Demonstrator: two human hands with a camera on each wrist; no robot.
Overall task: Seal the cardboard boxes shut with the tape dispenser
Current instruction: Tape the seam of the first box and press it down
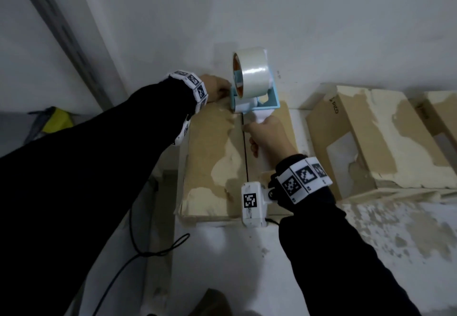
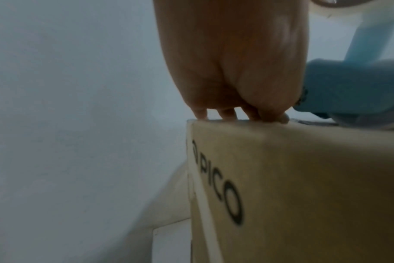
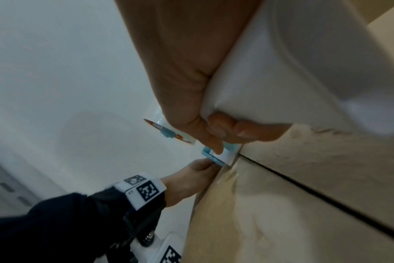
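On the head view, three cardboard boxes: near box (image 1: 217, 147), second box (image 1: 371, 137), third box (image 1: 442, 115). Right hand (image 1: 268, 135) is gripping one tape dispenser (image 1: 254, 93) at near box's far edge. Left wrist view: left hand (image 2: 232, 62) fingertips (image 2: 227, 114) are curling onto box edge (image 2: 281, 169). Right wrist view: fingers (image 3: 218, 128) are clenching the white handle (image 3: 292, 71); seam (image 3: 315, 188) is untaped.
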